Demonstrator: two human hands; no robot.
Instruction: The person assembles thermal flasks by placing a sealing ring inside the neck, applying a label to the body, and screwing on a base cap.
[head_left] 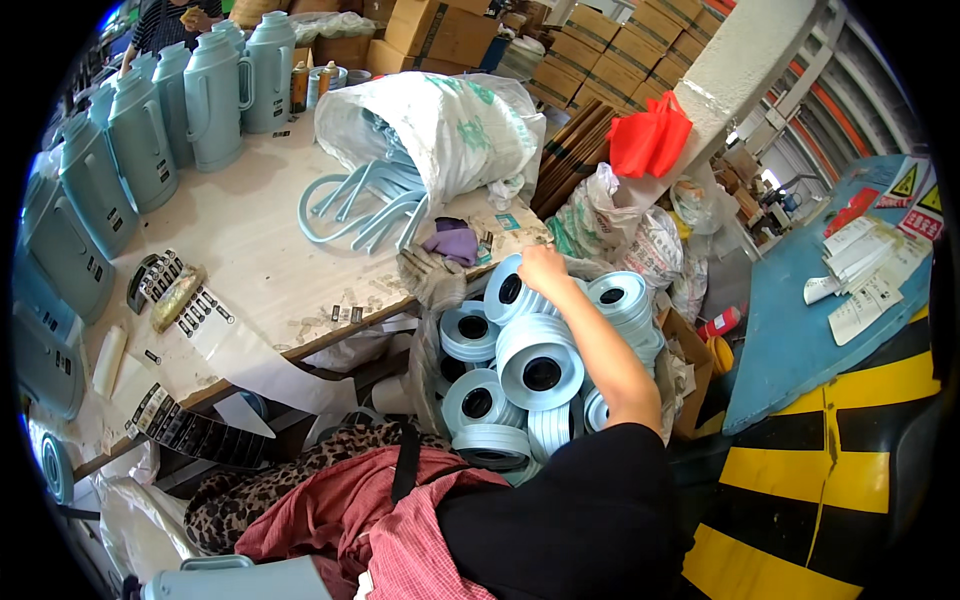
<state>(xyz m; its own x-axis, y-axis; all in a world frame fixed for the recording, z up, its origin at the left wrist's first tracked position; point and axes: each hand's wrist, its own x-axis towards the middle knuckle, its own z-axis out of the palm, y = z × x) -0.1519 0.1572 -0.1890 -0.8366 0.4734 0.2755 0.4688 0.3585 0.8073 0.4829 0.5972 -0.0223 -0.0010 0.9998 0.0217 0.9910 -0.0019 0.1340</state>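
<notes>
My right hand (542, 268) reaches forward over a large sack (428, 375) filled with light-blue plastic rings (540, 350) with dark round openings. Its fingers curl down at the far edge of a ring stack (512, 285); the fingertips are partly hidden. Outside the picture is my left hand. At the lower left, close to my body, lies a light-blue thermos jug (240, 582), cut off by the picture's edge. Several more thermos jugs (215, 100) with handles stand upright along the left of the table (260, 225).
A white woven bag (450, 125) spills light-blue handles (370, 205) onto the table. Gloves (435, 270) lie at its near edge, left of the sack. Label sheets (200, 430) hang over the front edge. To the right are a concrete pillar (750, 60) and a blue surface (800, 330) with papers.
</notes>
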